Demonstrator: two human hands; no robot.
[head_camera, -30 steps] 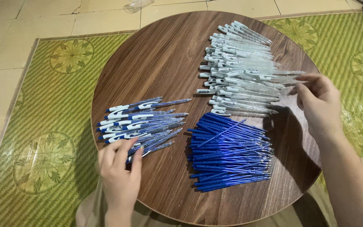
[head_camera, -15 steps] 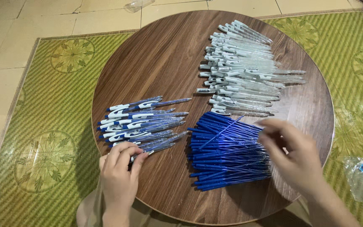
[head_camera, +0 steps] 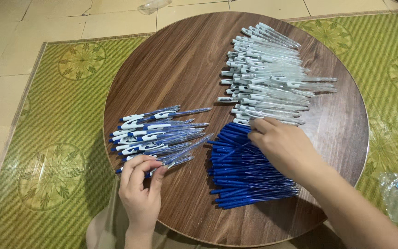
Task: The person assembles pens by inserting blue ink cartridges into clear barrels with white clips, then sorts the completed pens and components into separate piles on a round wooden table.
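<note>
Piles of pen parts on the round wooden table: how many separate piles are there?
3: clear empty pen barrels at the far right, blue ink refills near right under the right hand, assembled blue pens by the left hand.

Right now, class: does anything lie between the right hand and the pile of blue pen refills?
Nothing visible does. The right hand already rests on the upper left of the blue refill pile, fingertips at the edge nearest the clear pen barrels.

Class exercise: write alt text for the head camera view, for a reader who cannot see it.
A right hand reaches into a pile of blue refills on a round wooden table, while the left hand touches assembled blue pens. Clear pen barrels lie beyond.
</note>
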